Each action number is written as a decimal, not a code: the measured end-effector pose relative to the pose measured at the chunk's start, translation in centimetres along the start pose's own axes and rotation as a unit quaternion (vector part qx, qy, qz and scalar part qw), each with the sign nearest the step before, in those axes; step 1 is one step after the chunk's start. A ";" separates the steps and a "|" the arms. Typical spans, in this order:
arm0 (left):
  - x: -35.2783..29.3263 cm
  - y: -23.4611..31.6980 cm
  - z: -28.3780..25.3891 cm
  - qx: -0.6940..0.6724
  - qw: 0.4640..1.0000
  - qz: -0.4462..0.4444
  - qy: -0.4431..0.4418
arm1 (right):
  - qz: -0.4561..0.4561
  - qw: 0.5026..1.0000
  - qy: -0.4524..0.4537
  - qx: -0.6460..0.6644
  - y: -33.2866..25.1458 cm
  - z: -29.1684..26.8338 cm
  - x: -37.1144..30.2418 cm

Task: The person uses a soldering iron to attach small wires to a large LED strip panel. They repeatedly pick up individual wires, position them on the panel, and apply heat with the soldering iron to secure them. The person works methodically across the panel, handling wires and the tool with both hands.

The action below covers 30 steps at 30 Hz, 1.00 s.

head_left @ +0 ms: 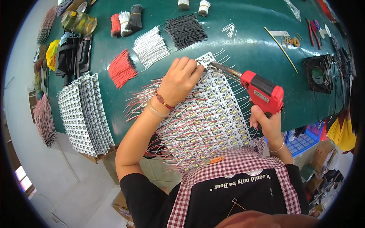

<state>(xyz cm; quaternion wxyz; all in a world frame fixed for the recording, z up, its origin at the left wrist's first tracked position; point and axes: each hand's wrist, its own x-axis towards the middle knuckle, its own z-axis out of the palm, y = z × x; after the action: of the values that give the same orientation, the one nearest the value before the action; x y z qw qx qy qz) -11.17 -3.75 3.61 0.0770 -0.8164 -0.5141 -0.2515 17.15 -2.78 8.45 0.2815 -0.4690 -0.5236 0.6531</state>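
Observation:
My right hand (267, 122) is wrapped round the grip of a red and black soldering gun (262, 91). Its tip reaches the far end of a white panel of small LED circuit boards (213, 110). Rows of thin red and white wires stick out from both sides of this panel, which slants from the table toward my checked apron. Over the panel's far left part, my left hand (182, 79) is closed in a pinch beside the soldering tip. Whatever sits between those fingertips is too small to make out.
Loose piles of red wires (121, 68), white wires (151, 47) and black wires (186, 31) lie on the green table. A stack of circuit board panels (85, 116) stands at the left edge. At right are a black fan (319, 74), a yellow stick (281, 49) and pliers (312, 35).

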 end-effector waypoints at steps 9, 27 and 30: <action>0.1 -0.1 0.1 -0.006 1.000 -0.002 -0.002 | -0.008 0.999 -0.015 -0.048 0.4 0.3 0.2; -0.8 -0.3 0.0 0.007 1.000 -0.002 -0.012 | -0.007 0.998 0.014 -0.065 1.0 1.4 -0.9; -0.8 -0.2 0.0 0.010 1.000 0.001 -0.008 | 0.006 0.999 0.034 -0.016 0.5 1.7 -1.1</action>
<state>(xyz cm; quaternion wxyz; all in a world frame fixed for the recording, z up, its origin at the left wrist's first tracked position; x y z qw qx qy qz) -11.65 -4.32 3.18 0.0810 -0.8184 -0.5160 -0.2398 16.17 -4.60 8.32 0.2879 -0.4988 -0.5214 0.6296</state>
